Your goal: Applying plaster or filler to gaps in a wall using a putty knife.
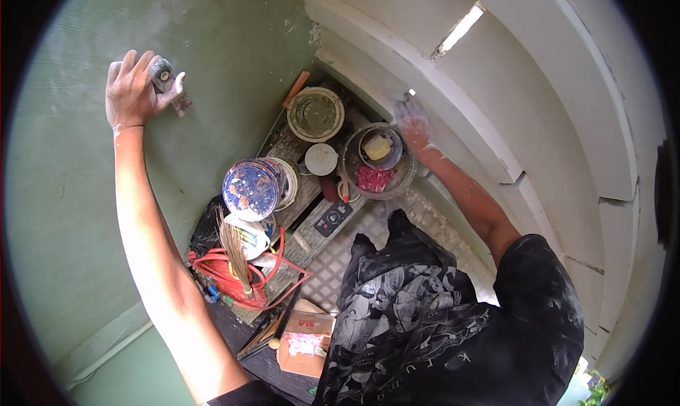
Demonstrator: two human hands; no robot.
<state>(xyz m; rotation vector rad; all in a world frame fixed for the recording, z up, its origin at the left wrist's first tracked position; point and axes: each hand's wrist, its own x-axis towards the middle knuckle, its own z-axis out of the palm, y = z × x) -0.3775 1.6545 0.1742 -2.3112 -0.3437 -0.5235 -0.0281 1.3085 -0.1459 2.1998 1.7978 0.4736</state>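
Note:
My left hand (pixel 131 98) is raised against the green wall (pixel 234 37), its fingers wrapped round the handle of a scraper (pixel 163 73). The handle has a dark rounded end, and the small stained blade shows below my thumb, close to the wall. White dust coats the fingers. My right hand (pixel 414 125) reaches to the white slatted panel (pixel 467 115) and lies against its lower part, fingers stretched out and slightly blurred. Nothing shows in it. Beside that hand stands a round basin (pixel 349 166) holding a bowl with a yellow sponge (pixel 377 147) and a pink cloth (pixel 375 180).
Below, a wooden plank platform (pixel 304 229) carries a plaster-smeared bucket (pixel 316 114), a white lid (pixel 321 159), a paint-spotted blue lid (pixel 251 190), a bristle broom (pixel 234 254) and red hose (pixel 212 268). An open cardboard box (pixel 306 342) lies nearer me, beside tiled floor (pixel 319 282).

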